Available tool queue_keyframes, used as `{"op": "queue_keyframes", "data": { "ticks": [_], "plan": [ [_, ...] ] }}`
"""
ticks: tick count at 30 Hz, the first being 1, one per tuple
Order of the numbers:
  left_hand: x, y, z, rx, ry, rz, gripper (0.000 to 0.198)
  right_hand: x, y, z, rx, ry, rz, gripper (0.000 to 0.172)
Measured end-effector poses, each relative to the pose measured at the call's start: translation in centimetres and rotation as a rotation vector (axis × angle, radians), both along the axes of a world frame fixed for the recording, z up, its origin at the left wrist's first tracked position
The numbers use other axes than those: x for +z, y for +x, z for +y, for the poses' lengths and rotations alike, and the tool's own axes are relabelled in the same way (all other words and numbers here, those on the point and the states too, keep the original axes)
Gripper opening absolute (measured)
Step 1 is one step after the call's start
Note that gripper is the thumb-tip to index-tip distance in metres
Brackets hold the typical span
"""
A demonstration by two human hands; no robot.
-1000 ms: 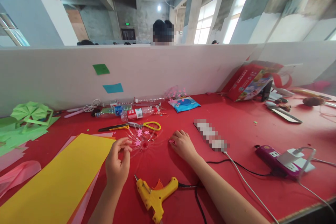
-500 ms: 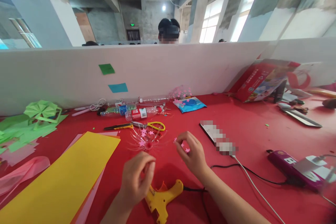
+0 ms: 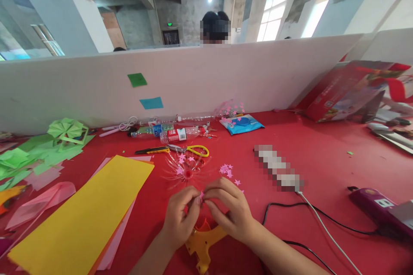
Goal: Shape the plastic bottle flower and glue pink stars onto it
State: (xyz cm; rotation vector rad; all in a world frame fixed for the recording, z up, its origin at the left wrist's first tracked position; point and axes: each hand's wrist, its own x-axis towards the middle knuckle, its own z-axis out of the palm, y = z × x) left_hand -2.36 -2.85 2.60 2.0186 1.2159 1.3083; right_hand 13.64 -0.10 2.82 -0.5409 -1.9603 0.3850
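Note:
My left hand [image 3: 181, 215] and my right hand [image 3: 230, 209] meet over the table, fingertips pinched on a small pink star [image 3: 201, 195] between them. Beneath them lies a yellow glue gun [image 3: 203, 245], partly hidden by my hands. Just beyond is a clear plastic piece cut into thin curled strips [image 3: 188, 174], with several pink stars on it. More loose pink stars [image 3: 227, 171] are scattered to its right. Yellow-handled scissors [image 3: 197, 151] and a box cutter [image 3: 151, 151] lie behind it.
Yellow paper sheets [image 3: 87, 210] lie at left, near green paper scraps [image 3: 35, 159]. Plastic bottles [image 3: 174, 135] and a blue packet [image 3: 245, 124] line the white partition [image 3: 193, 77]. A phone [image 3: 277, 167] with a cable and a purple power strip [image 3: 380, 210] are at right.
My hands have come together, the right moving down and left toward the left. A pink star now shows between the fingertips. The view has shifted slightly.

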Motion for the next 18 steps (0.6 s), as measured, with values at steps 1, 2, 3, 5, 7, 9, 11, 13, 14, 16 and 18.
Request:
{"op": "queue_keyframes", "data": {
  "ticks": [1,2,3,5,7,9,11,13,14,16,18],
  "plan": [
    [-0.06,-0.02,0.06,0.006,-0.001,0.01,0.022,0.03,-0.03,0.09,-0.01,-0.041,0.019,0.014],
    [-0.14,-0.04,0.13,0.011,-0.002,0.022,0.022,0.02,-0.1,0.2,-0.019,-0.08,0.032,0.014],
    [-0.23,-0.06,0.19,0.016,-0.001,0.038,0.023,0.0,-0.17,0.32,-0.026,-0.113,0.039,0.014],
    [-0.39,-0.08,0.31,0.028,0.005,0.076,0.023,-0.06,-0.31,0.55,-0.022,-0.158,0.034,0.011],
    [-0.48,-0.06,0.38,0.053,0.011,0.111,0.023,-0.12,-0.36,0.65,-0.019,-0.156,0.033,0.01],
    [-0.48,0.0,0.39,0.086,-0.004,0.117,0.025,-0.21,-0.35,0.62,-0.055,-0.101,0.037,0.011],
    [-0.35,0.09,0.35,0.094,-0.062,0.078,0.03,-0.36,-0.33,0.49,-0.096,-0.01,0.011,0.013],
    [-0.11,0.2,0.29,0.062,-0.138,0.012,0.033,-0.58,-0.36,0.35,-0.106,0.072,-0.042,0.014],
    [0.04,0.25,0.27,0.04,-0.173,-0.022,0.033,-0.68,-0.38,0.3,-0.098,0.097,-0.066,0.014],
    [0.3,0.32,0.28,0.001,-0.227,-0.078,0.031,-0.84,-0.41,0.24,-0.074,0.11,-0.087,0.015],
    [0.47,0.28,0.35,-0.02,-0.247,-0.1,0.028,-0.81,-0.35,0.27,-0.055,0.101,-0.087,0.016]
  ]
}}
